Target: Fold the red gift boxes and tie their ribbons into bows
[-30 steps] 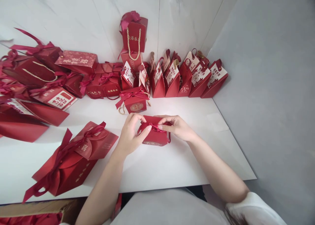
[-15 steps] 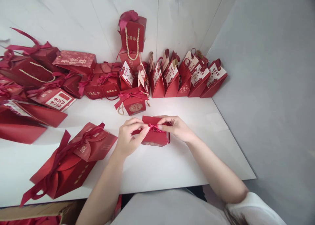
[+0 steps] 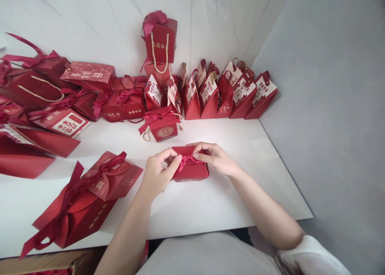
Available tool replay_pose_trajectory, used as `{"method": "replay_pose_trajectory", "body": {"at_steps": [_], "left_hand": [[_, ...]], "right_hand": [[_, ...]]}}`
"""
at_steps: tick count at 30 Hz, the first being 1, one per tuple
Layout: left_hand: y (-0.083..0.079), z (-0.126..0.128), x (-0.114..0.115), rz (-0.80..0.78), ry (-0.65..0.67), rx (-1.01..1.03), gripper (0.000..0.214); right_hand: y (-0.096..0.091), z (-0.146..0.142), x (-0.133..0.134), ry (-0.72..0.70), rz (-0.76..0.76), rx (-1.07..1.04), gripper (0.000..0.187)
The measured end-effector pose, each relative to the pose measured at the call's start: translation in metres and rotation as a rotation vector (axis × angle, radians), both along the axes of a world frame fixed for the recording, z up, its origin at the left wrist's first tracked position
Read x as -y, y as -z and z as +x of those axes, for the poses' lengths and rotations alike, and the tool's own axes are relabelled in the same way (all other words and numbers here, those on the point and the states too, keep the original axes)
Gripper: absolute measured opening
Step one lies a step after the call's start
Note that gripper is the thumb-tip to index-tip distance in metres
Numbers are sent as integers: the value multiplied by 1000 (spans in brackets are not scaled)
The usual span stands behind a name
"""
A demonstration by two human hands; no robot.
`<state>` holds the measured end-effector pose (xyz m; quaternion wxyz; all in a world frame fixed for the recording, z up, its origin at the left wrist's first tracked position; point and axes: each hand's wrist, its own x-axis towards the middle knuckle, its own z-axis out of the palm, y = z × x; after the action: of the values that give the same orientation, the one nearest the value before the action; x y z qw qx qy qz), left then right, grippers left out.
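A small red gift box [image 3: 192, 171] rests on the white table [image 3: 210, 203] in front of me. A red ribbon [image 3: 187, 159] crosses its top. My left hand [image 3: 159, 171] pinches the ribbon at the box's left side, thumb and fingers pressed together. My right hand [image 3: 217, 158] is on the box's right top edge, its fingers pinched on the other part of the ribbon. Both hands touch the box.
A larger red box with a long ribbon bow [image 3: 87, 195] lies at the near left. A small ribboned box [image 3: 161, 126] stands just behind my hands. Several red gift bags [image 3: 228, 92] and boxes line the back wall. A grey wall [image 3: 331, 106] bounds the right.
My left hand has shifted slightly left and drawn the ribbon tighter; the loop above the box has shrunk to a small knot. The right hand has stayed nearly in place.
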<state>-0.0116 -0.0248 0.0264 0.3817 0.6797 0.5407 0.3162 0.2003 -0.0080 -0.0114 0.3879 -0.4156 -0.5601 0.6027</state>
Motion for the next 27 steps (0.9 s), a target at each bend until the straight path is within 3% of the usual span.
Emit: {"method": "replay_pose_trajectory", "body": {"at_steps": [10,18,27], "left_hand": [[-1,-2,0,-49,66,-17,24],[11,-2,1,81,50,-68,20],[10,-2,3,82,-1,-145,23]], "right_hand": [[-9,6,5,19,7,-5,17],[-6,7,10,111,-33,-10,15],[-6,15,8,212,-34,-3,17]]}}
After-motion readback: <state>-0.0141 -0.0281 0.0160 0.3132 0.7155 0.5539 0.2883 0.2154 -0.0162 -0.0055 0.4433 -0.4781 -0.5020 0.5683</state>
